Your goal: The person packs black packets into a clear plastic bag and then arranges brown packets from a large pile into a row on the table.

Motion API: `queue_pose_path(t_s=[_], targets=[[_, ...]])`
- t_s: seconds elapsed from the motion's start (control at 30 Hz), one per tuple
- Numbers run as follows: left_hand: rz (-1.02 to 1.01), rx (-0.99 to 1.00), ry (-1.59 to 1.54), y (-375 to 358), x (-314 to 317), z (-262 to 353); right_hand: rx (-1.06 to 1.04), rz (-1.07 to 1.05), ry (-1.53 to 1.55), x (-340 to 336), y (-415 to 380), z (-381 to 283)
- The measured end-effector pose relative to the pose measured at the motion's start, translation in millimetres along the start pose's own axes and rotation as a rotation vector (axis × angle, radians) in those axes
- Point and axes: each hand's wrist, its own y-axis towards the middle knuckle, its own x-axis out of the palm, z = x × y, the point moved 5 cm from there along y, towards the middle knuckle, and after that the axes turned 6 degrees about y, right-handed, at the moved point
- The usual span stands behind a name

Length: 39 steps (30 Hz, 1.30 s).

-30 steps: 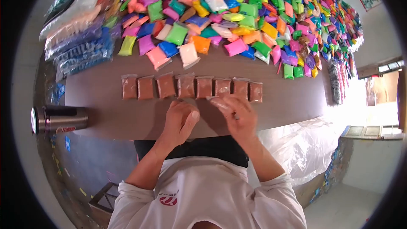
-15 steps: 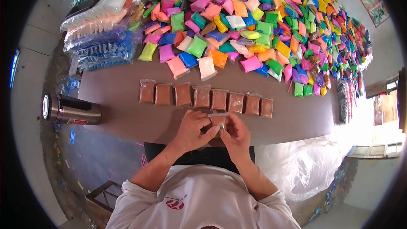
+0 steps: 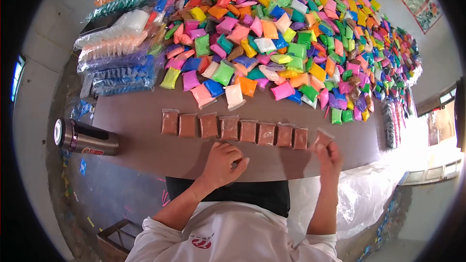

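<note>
In the head view, my right hand pinches a small clear packet of brown clay by its lower edge. That packet is tilted, just past the right end of a row of similar brown packets on the table. My left hand rests near the table's front edge, below the middle of the row. Its fingers are loosely curled, the thumb stands apart from them, and no object shows in it.
A large heap of colourful packets covers the back of the brown table. Bagged stacks of packets lie at the back left. A steel thermos lies on its side at the left edge. Clear plastic sheeting hangs at the right.
My hands have parted. My right hand has carried the brown packet rightward to the end of the row, while my left hand has let go and stayed near the middle.
</note>
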Motion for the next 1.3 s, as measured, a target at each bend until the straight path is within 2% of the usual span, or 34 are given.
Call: queue_pose_path(t_s=[0.07, 0.17, 0.27, 0.37, 0.47, 0.57, 0.67, 0.77, 0.87, 0.97, 1.07, 1.17, 1.3], targets=[[0.014, 0.007, 0.020, -1, 1, -1, 0.060, 0.064, -0.182, -27, 15, 3], [0.028, 0.015, 0.026, 0, 3, 0, 0.040, 0.067, -0.265, -41, 32, 33], [0.054, 0.018, 0.028, -1, 0, 0, -0.139, 0.062, -0.411, -28, 36, 34], [0.067, 0.016, 0.022, -2, 1, 1, -0.097, 0.109, -0.544, -18, 33, 28], [0.060, 0.015, 0.024, -1, 0, 1, -0.214, 0.117, -0.716, -19, 32, 33], [0.056, 0.013, 0.012, -2, 0, 0, -0.061, 0.066, -0.704, -22, 35, 37], [0.042, 0.012, 0.006, -2, 0, -2, -0.019, -0.007, -0.766, -25, 40, 33], [0.026, 0.011, -0.009, -2, -3, -2, -0.019, -0.029, -0.743, -26, 43, 25], [0.028, 0.009, -0.034, -3, -4, -3, -0.026, 0.070, -0.688, -35, 50, 26], [0.043, 0.014, -0.055, -4, -5, -5, -0.177, 0.060, -0.601, -27, 66, 9], [0.039, 0.017, -0.070, -3, -6, -5, -0.376, 0.036, -0.675, 19, 82, -29], [0.019, 0.013, -0.091, -3, -6, -6, -0.363, -0.056, -0.690, 75, 109, -57], [0.025, 0.008, -0.085, -4, -7, -7, -0.512, -0.212, -0.617, 160, 136, -84]])
